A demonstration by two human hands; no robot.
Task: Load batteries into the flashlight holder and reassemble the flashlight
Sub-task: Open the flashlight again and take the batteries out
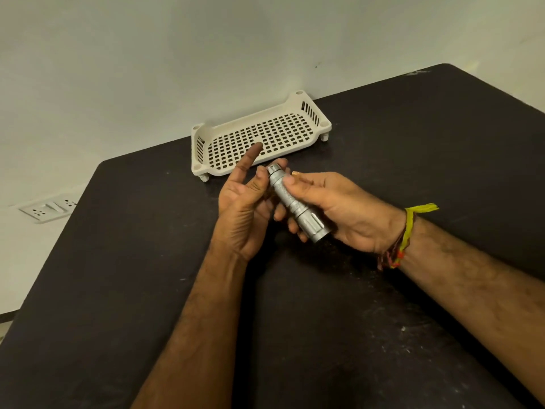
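A silver metal flashlight [295,203] lies slanted across my right hand [339,211], which grips its knurled body over the black table. Its wider head points toward me and its tail cap points away toward the tray. My left hand [244,208] is at the tail end, thumb and one finger touching the cap [274,169], index finger stretched out straight. No loose batteries or separate holder show.
A cream perforated plastic tray [259,134] stands just beyond my hands near the table's far edge, with nothing in it. A pale wall rises behind. A white socket plate [50,211] sits at the left. Threads are tied round my right wrist [404,240].
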